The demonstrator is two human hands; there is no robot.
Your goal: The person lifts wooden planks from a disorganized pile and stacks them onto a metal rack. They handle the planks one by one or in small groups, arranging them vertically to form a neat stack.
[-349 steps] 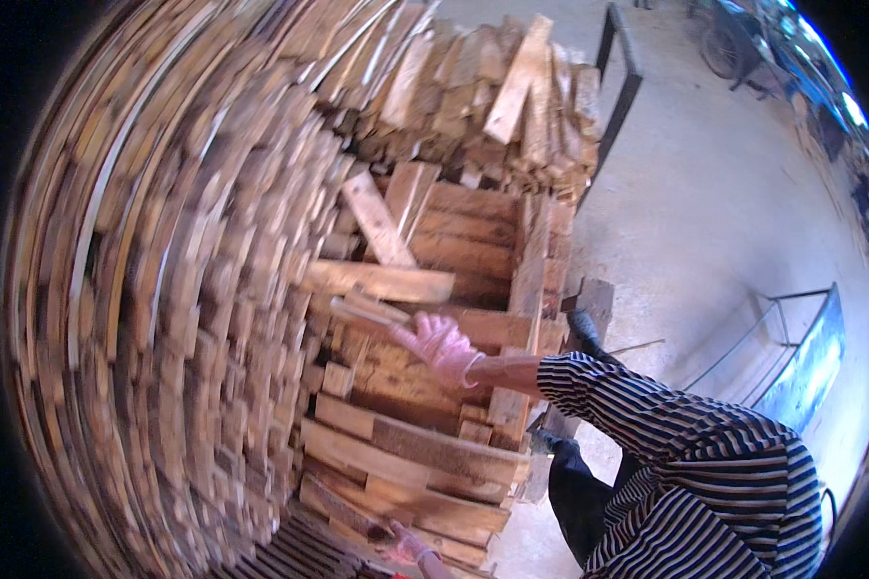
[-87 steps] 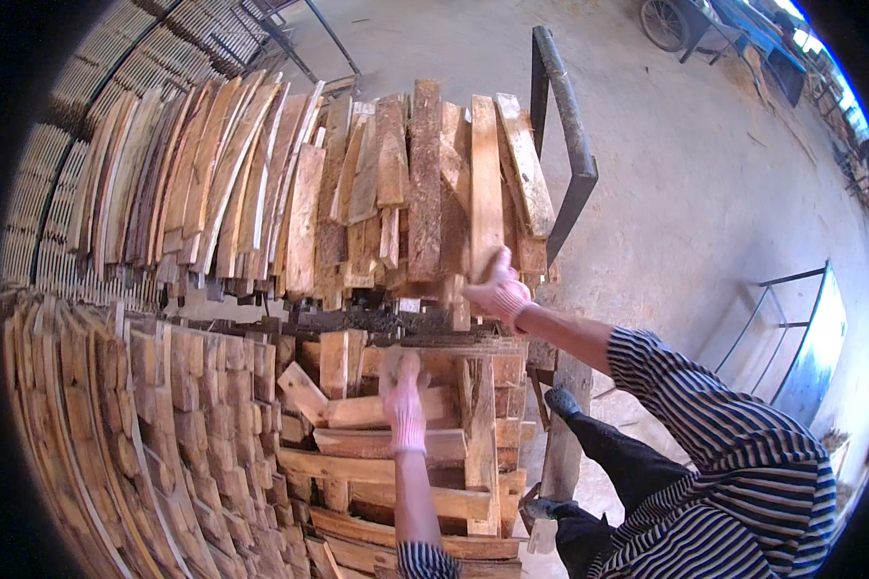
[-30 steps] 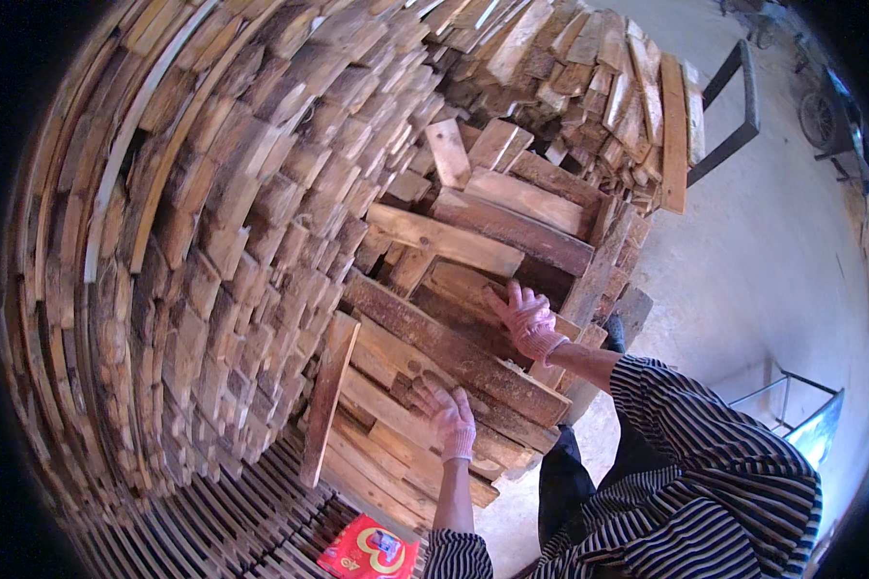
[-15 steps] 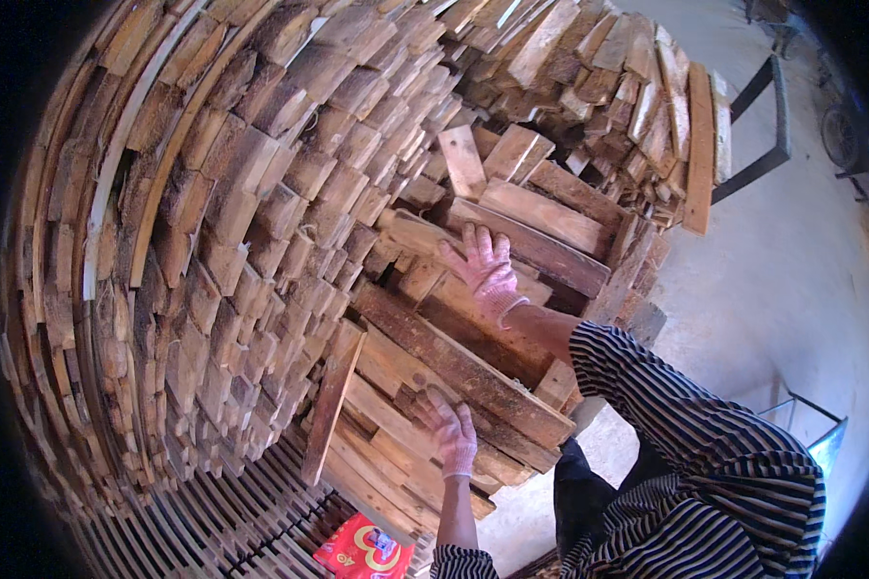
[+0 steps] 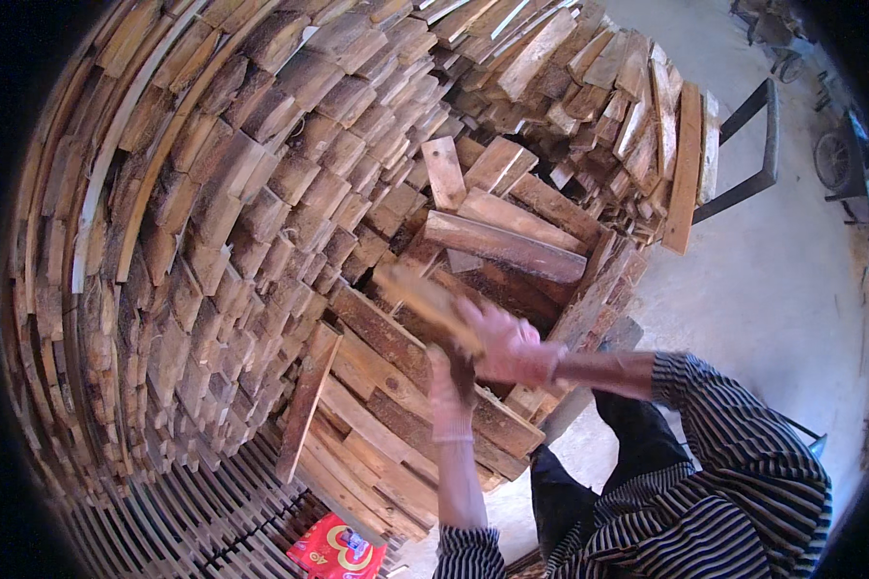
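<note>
My right hand (image 5: 512,345), in a pinkish knitted glove, is closed round the near end of a short wooden board (image 5: 423,297). The board is tilted and smeared by motion, lifted above a crate-like stack of planks. Close to the board's near end is my left hand (image 5: 451,391), also gloved, its palm side darkened. Its fingers are blurred, and I cannot tell whether they touch the board. Beneath both hands lies a long rough plank (image 5: 381,333), with several paler planks (image 5: 377,439) side by side next to it.
A tall wall of stacked board ends (image 5: 232,222) rises on the left. More piled wood (image 5: 589,87) stands at the far side, near a dark metal frame (image 5: 768,135). A slatted rack (image 5: 183,526) and a red package (image 5: 333,548) are at lower left. Concrete floor (image 5: 743,280) extends right.
My right hand, spread on the wood before, has taken hold of a board and drawn it nearer. My left hand has moved up from the pale planks to the board's near end.
</note>
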